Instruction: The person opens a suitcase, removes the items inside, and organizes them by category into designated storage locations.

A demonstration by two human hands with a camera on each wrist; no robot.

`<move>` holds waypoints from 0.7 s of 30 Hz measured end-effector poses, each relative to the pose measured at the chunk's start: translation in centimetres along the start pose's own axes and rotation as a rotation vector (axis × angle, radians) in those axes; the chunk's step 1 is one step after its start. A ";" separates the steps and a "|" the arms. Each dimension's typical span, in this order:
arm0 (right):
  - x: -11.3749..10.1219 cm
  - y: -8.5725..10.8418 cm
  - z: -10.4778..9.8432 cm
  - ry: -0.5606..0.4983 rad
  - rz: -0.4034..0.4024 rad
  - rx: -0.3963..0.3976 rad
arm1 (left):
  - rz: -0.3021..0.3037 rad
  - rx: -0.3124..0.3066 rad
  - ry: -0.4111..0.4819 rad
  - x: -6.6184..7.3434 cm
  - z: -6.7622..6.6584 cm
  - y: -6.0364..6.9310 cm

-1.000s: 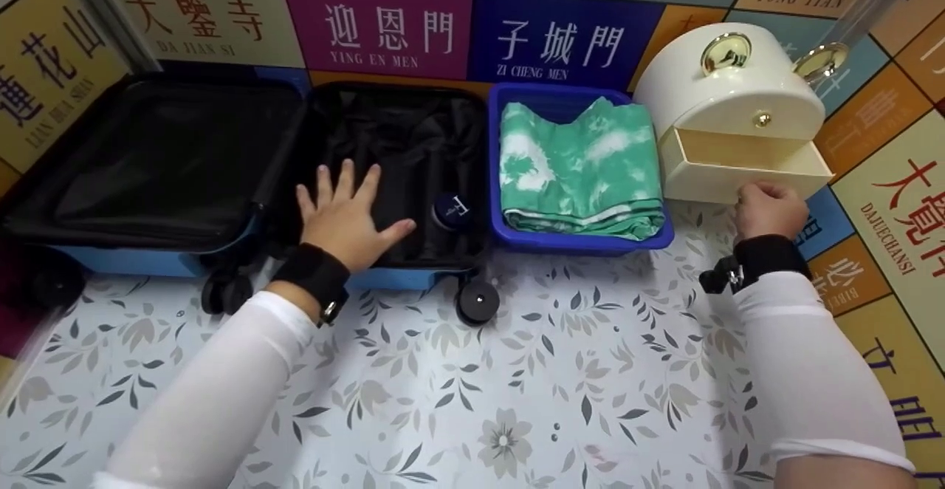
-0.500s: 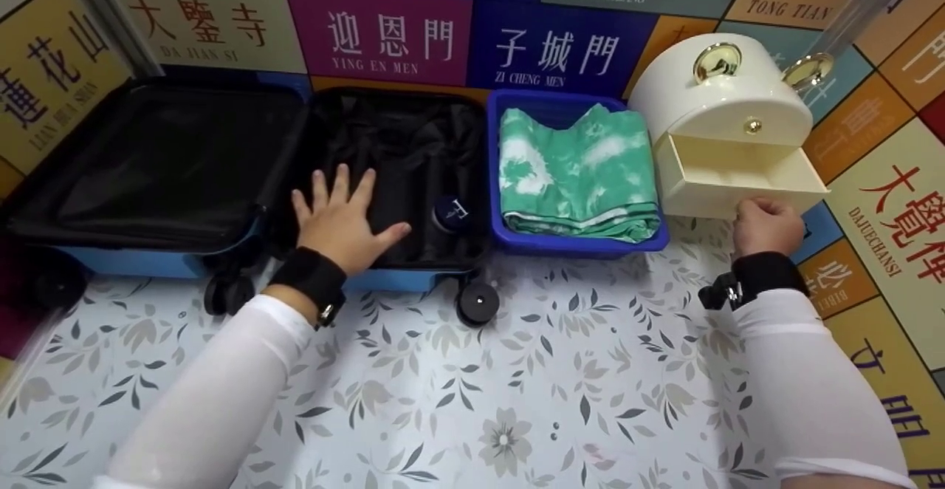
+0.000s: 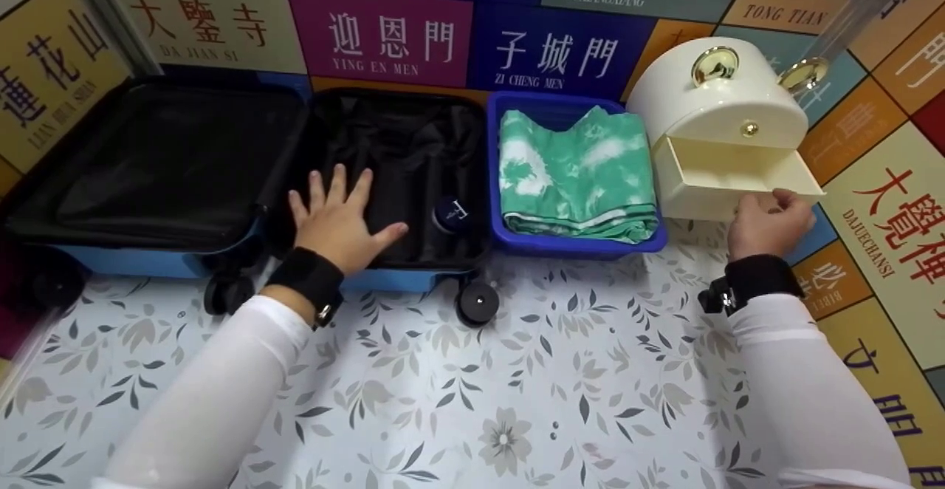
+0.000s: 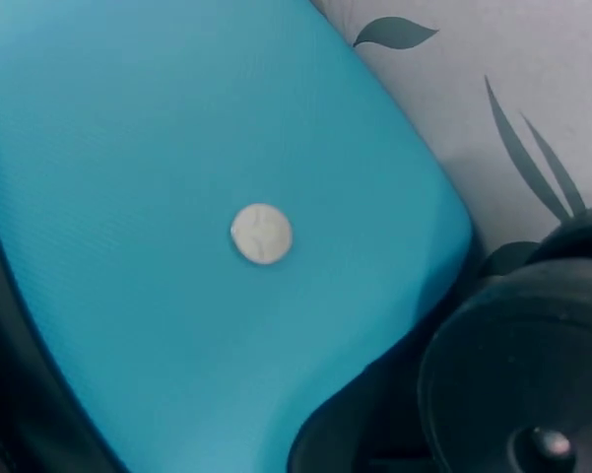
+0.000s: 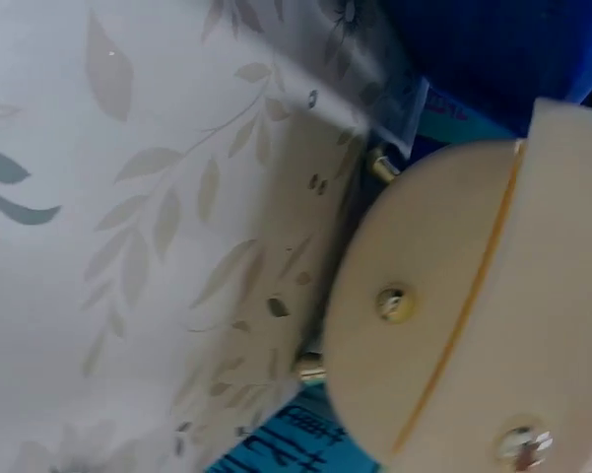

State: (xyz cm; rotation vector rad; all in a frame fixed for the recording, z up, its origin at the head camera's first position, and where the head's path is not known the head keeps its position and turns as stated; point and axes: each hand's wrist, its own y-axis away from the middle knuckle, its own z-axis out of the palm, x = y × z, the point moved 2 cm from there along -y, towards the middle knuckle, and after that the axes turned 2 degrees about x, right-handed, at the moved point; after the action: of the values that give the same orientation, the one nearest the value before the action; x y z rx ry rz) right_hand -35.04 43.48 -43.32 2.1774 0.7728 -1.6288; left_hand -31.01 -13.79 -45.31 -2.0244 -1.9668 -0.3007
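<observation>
My left hand point(image 3: 339, 227) lies with spread fingers over the open suitcase half point(image 3: 413, 156), at its black lining. To its right sits a jar with a dark blue lid point(image 3: 452, 213). My right hand point(image 3: 771, 223) is at the front of a cream storage box point(image 3: 720, 94), its fingers bent near the front edge of a pulled-out drawer point(image 3: 738, 197). In the right wrist view the drawer's gold knob point(image 5: 525, 445) shows uncovered, with a reddish reflection on it. The left wrist view shows the suitcase's blue shell point(image 4: 227, 325), not the hand.
A blue basket point(image 3: 590, 249) with folded green and white cloth point(image 3: 583, 171) stands between suitcase and box. The covered suitcase half point(image 3: 170, 156) lies at the left. Black wheels point(image 3: 478, 303) jut forward over the floral surface point(image 3: 502, 400). Lettered panels point(image 3: 384, 35) border the back and sides.
The drawer has come further out toward me. My right hand then eased from its pinch at the drawer front, fingers looser. My left hand has hardly moved.
</observation>
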 end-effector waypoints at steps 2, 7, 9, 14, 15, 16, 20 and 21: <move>-0.7 0.6 0.2 0.033 -0.056 0.024 | -0.001 -0.001 0.002 0.0 0.0 0.0; -1.7 1.8 0.7 0.028 -0.152 0.019 | 0.000 -0.020 0.007 0.5 -0.3 -0.1; -1.7 2.1 0.7 0.033 -0.176 0.007 | 0.005 -0.031 0.008 0.9 -0.6 -0.3; -1.4 2.5 0.5 0.029 -0.219 -0.033 | 0.024 -0.059 0.011 2.4 -1.8 -1.5; -1.4 2.6 0.5 0.030 -0.244 -0.040 | 0.030 -0.063 0.009 2.7 -2.0 -1.7; -1.4 2.6 0.4 0.031 -0.273 -0.050 | 0.036 -0.069 0.006 3.1 -2.2 -2.0; -2.2 3.1 0.4 0.061 -0.418 -0.113 | 0.079 -0.119 -0.030 4.7 -2.6 -3.1; -2.5 3.4 0.5 0.071 -0.455 -0.141 | 0.090 -0.141 -0.045 5.1 -2.5 -3.3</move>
State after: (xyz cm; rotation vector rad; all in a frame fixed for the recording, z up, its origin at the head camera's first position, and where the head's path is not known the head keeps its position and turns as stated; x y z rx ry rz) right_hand -34.00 39.91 -41.37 2.0706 1.4432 -1.6341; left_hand -33.98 -9.84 -40.89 -2.2181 -1.9230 -0.3871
